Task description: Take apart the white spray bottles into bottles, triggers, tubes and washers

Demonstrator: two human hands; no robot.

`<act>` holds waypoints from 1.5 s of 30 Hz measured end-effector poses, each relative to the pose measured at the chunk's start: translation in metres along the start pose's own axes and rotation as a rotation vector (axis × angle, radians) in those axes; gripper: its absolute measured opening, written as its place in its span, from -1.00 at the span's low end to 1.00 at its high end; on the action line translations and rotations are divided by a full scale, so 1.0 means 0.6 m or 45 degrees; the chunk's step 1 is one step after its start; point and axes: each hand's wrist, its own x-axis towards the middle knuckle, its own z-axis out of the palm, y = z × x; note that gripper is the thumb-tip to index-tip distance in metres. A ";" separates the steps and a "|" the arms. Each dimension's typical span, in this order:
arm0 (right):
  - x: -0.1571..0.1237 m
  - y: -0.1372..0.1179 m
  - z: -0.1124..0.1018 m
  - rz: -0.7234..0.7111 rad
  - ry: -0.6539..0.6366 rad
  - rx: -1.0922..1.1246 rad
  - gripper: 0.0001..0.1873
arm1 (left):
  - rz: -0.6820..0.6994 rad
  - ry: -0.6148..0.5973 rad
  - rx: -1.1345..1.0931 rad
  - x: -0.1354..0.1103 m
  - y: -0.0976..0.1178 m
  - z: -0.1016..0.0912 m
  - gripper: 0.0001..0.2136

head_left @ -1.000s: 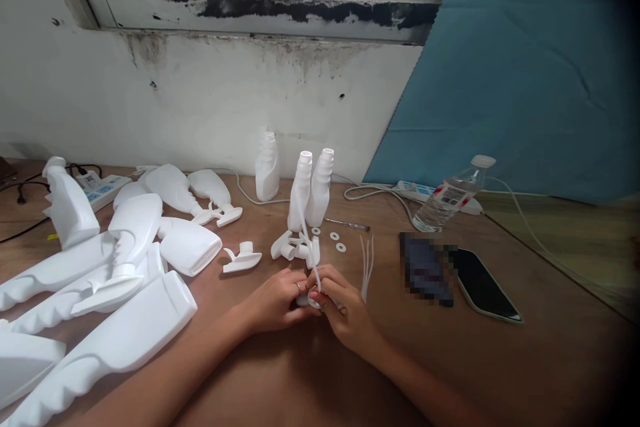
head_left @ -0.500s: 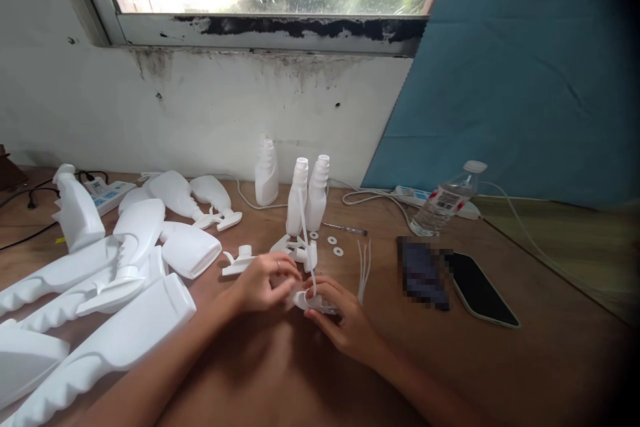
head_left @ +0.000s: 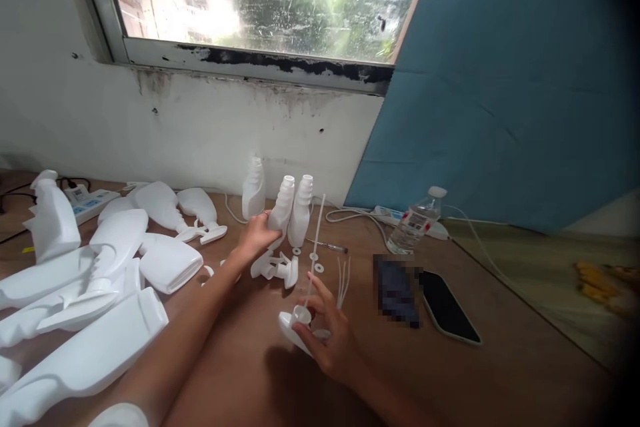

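My right hand is closed around a white spray trigger head, its collar facing up. A thin clear dip tube stands up out of that collar. Farther forward, my left hand grips the lower part of an open white bottle, which leans a little; some of its fingers are hidden. Right beside it stands a second open bottle. More trigger heads lie on the table in front of the bottles, close to small white ring washers.
White bottles, several with heads fitted, are heaped at the left. Loose dip tubes and a pen lie mid-table. A water bottle, a dark blurred item and a phone are at the right.
My left hand has moved forward from near the trigger head to a standing bottle and taken hold of it. My right hand keeps the head with its tube. The view has shifted.
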 end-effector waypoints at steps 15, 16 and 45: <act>-0.009 -0.008 -0.003 -0.201 -0.176 0.011 -0.19 | 0.416 0.752 0.326 -0.005 -0.031 -0.142 -0.55; -0.010 -0.007 -0.002 -0.181 -0.199 0.012 -0.19 | 0.415 0.764 0.332 -0.004 -0.035 -0.145 -0.54; 0.211 -0.128 -0.136 0.295 0.225 1.141 -0.76 | 0.517 -0.361 0.234 -0.085 0.047 -0.218 -0.54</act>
